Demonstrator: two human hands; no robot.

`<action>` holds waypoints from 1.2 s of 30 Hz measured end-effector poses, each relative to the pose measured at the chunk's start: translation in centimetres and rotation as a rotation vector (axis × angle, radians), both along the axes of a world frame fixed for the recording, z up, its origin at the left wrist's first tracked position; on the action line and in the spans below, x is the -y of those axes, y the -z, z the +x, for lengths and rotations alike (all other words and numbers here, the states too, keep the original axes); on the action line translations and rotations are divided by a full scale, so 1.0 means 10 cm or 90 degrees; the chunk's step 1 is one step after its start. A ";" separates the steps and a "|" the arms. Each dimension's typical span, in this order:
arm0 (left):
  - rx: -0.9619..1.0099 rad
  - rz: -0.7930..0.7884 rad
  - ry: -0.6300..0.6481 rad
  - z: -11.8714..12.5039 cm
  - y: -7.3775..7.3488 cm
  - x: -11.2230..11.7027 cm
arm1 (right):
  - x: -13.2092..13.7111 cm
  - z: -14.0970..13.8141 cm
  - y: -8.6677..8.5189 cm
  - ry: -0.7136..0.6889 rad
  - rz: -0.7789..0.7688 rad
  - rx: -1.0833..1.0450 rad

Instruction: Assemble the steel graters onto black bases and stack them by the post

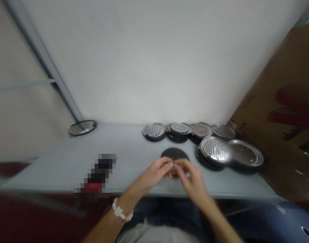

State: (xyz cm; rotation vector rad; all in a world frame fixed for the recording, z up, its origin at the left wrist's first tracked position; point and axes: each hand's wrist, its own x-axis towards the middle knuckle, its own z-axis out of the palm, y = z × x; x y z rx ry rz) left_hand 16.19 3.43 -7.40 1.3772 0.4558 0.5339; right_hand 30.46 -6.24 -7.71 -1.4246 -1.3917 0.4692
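My left hand (156, 172) and my right hand (191, 179) meet just above the near edge of the pale table (68, 158), fingertips pinched together on something too small to make out. A white bead bracelet (121, 212) sits on my left wrist. Right behind my fingers lies a flat dark round disc (175, 154) with a red spot. Both hands are slightly blurred.
Several stacks of perforated round metal plates (216, 150) stand at the back right of the table, and one single plate (81, 127) at the back left. A blurred-out object (97, 177) lies near the front left. A brown cardboard box (283, 111) rises on the right.
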 end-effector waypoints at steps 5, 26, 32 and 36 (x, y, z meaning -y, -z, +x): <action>-0.042 0.211 -0.051 -0.08 -0.19 0.01 | 0.01 0.06 -0.08 -0.029 -0.002 -0.063; -0.045 0.455 -0.114 -0.12 -0.26 0.09 | 0.02 0.04 -0.20 -0.051 -0.013 -0.140; -0.066 0.450 -0.101 -0.14 -0.26 0.08 | 0.03 0.06 -0.18 -0.036 -0.024 -0.082; -0.061 0.430 -0.092 -0.15 -0.29 0.09 | 0.02 0.06 -0.15 -0.038 -0.020 -0.099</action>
